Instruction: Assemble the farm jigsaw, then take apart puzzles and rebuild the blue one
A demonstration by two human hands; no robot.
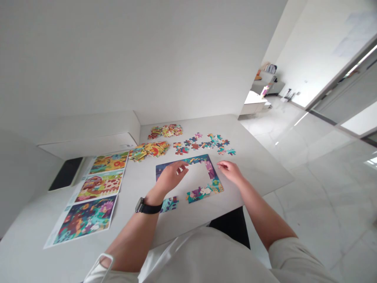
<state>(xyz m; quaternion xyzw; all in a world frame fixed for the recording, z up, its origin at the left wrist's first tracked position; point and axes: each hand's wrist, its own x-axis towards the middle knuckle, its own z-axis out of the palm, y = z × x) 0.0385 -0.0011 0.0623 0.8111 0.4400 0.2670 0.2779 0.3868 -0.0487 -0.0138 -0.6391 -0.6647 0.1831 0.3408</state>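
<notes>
A jigsaw puzzle border (216, 184) lies on the table with a bare middle. Its lower edge has a gap between the corner section (170, 204) and the right-hand run of pieces. My left hand (171, 177), with a black watch on the wrist, hovers over the border's upper left. Its fingers are curved, thumb and fingertips apart, and no piece shows in them. Just beyond the border's right edge is my right hand (231, 171), fingers loosely bent with nothing visible between them. Several loose dark and teal puzzle pieces (194, 146) are scattered above the border.
Two heaps, one of yellow puzzle pieces (150, 150) and one of mixed pieces (166, 131), lie farther back. To the left are a sheet with three printed pictures (100, 186) and a dark phone-like slab (66, 174). A wall (188, 78) rises behind the table (259, 173).
</notes>
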